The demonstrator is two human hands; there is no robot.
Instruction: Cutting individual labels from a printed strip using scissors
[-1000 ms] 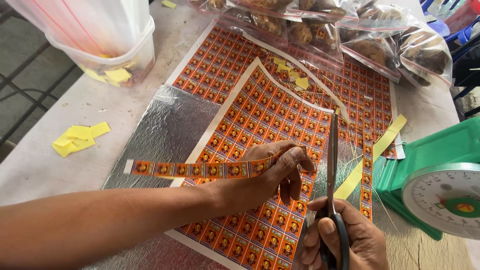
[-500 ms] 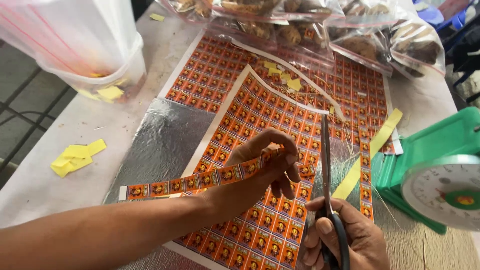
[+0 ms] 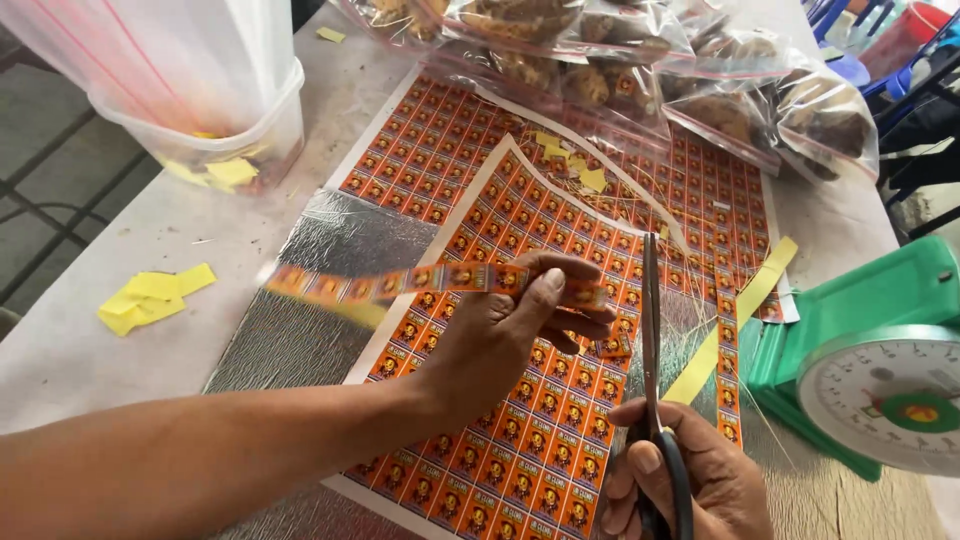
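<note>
Right now I take the sticker sheet (image 3: 520,330) as my landmark: a big orange sheet of small square labels in rows, each with a dark figure, lying flat on the table (image 3: 90,340). Beyond its far edge sit clear bags (image 3: 620,50) of brown baked pieces, piled side by side. Off its far left corner stands a clear tub (image 3: 215,140) lined with a plastic bag, yellow scraps in the bottom. More yellow scraps (image 3: 150,298) lie on the table well left of the sheet. Silver foil (image 3: 300,300) shows under its left edge. A green scale (image 3: 870,370) with a round white dial stands just right of it, and a yellow strip (image 3: 735,315) lies between them.

Above the sheet's middle, my left hand (image 3: 500,340) pinches a strip (image 3: 400,282) of the same orange labels, one row wide, held level and blurred at its left end. My right hand (image 3: 685,485), at the sheet's near right edge, grips scissors (image 3: 652,340), blades closed and pointing away along the sheet.
</note>
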